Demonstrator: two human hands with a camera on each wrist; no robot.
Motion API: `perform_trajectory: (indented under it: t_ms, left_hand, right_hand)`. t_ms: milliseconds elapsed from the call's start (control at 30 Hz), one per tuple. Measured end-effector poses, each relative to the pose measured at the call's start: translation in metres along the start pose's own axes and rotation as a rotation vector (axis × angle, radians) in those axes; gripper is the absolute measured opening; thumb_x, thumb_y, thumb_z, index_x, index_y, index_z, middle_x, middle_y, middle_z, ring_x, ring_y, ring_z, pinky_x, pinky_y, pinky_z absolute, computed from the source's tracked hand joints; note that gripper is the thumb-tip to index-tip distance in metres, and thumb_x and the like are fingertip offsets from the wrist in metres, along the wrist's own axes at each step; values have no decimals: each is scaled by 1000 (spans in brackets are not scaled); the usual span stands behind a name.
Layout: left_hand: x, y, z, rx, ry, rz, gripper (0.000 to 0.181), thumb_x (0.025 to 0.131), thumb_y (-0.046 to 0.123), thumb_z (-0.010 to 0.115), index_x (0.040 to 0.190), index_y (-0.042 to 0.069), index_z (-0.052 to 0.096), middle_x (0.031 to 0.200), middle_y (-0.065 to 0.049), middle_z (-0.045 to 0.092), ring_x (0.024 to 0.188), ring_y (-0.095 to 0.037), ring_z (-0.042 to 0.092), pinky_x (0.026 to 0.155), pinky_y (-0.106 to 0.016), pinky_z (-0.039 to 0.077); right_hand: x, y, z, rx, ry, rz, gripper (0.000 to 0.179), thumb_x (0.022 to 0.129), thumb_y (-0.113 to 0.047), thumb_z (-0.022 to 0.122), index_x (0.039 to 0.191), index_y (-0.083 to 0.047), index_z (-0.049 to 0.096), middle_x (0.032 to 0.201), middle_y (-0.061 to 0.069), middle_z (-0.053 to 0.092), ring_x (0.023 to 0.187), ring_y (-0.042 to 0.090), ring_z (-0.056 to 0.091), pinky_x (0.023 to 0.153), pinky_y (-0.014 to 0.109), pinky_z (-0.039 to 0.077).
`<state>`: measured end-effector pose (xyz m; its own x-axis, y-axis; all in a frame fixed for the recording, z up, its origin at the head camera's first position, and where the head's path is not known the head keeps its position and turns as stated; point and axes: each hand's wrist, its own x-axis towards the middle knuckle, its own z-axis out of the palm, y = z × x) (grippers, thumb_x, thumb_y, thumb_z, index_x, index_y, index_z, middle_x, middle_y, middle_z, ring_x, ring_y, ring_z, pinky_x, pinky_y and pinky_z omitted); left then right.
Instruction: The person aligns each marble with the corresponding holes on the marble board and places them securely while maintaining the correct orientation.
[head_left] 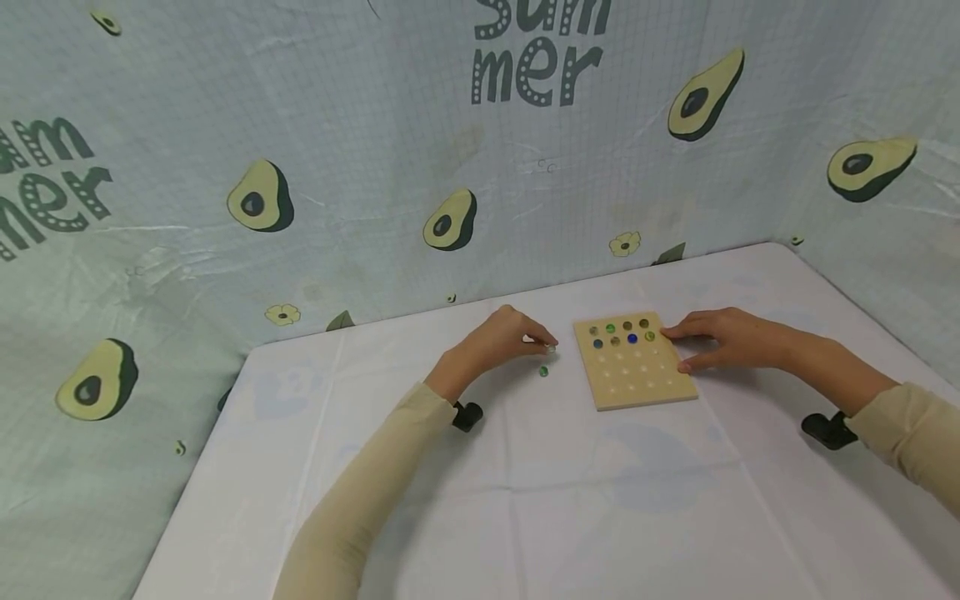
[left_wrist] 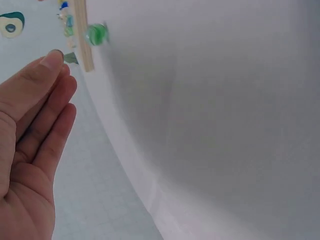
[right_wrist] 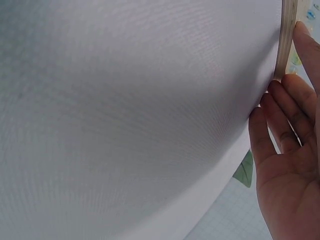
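Note:
A square wooden board (head_left: 636,375) with rows of round hollows lies on the table. Several glass marbles (head_left: 632,338) sit in its two far rows, among them blue, green and yellowish ones. To the board's left, my left hand (head_left: 497,343) pinches a pale glass marble (head_left: 551,349) between thumb and fingertips, low over the cloth. The fingers mostly hide that marble in the left wrist view. Near those fingertips a green marble (head_left: 543,371) lies loose on the table. My right hand (head_left: 738,339) rests against the board's right edge, fingers extended and thumb at the rim.
A white cloth covers the table (head_left: 525,517). Behind it hangs a pale curtain (head_left: 360,167) printed with avocados and lettering, meeting the table's far edge. Dark wrist cameras (head_left: 467,416) show below both forearms.

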<state>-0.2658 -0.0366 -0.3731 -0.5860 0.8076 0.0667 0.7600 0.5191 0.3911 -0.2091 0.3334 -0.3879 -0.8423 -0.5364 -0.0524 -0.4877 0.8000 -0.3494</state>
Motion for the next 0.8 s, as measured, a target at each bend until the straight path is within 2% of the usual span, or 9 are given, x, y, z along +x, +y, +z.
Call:
perform_trajectory:
  t_ms: [133,333,567,800]
  left_hand:
    - [-4,8,-1,-16,54,-19,20,93,13,76,111,9,80,109,-1,77,100,-11,72,86,-24,56]
    - [-8,17,-1,-23,82,-74,21,93,16,75,113,10,80,108,1,78,96,-9,72,82,-20,55]
    - [-11,23,2,-49,102,-64,22,93,15,76,113,7,79,109,-2,77,99,-13,73,87,-33,58]
    - [-11,29,6,-75,109,-95,21,93,16,75,113,9,79,108,-1,78,100,-12,73,85,-28,58]
  right_hand:
    - [1,1,1,-15,6,-13,62,87,-41,80,137,-7,65,128,9,67,123,36,61,100,56,49]
    - [1,2,1,-21,5,-11,62,87,-42,80,137,-8,65,129,9,67,123,36,60,100,56,49]
    - [1,1,-1,-13,3,-15,63,87,-42,80,137,-7,65,129,9,67,124,37,60,100,57,48]
    - [0,1,-1,-2,-11,-5,65,87,-44,79,138,-7,64,129,9,66,124,37,59,100,57,48]
